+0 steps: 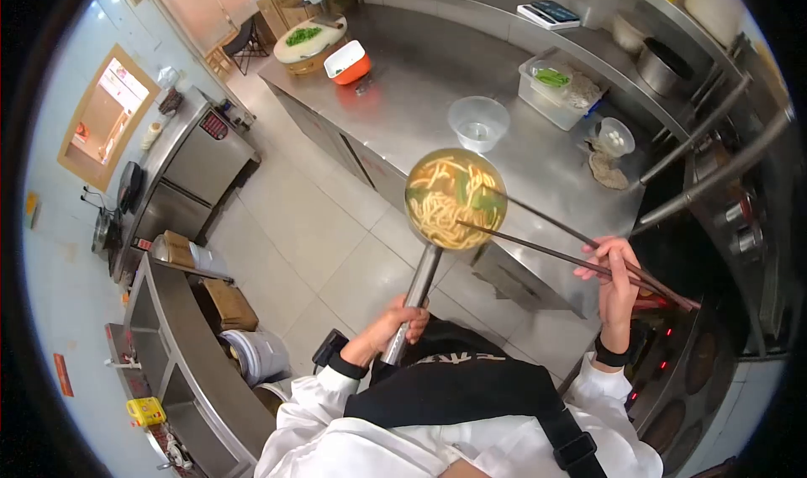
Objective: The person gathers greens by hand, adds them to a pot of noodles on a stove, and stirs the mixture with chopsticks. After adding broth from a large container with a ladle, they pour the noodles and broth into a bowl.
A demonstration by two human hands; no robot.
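Note:
My left hand [402,324] is closed around the metal handle of a saucepan [423,289], held in front of my body near the counter edge. Noodles [444,219] in orange-yellow broth with green leaves fill the pan. Long dark chopsticks [546,248] are gripped in my right hand [618,272], and their tips reach into the noodles. Just beyond the pan, a translucent plastic bowl [478,125] stands on the steel counter [403,74].
An orange-and-white container [347,63] and a round board with chopped greens [309,42] sit on the far counter. A clear bin [551,100] and small bowl [615,137] stand at right, below steel shelves. A stove [672,394] is beside my right arm.

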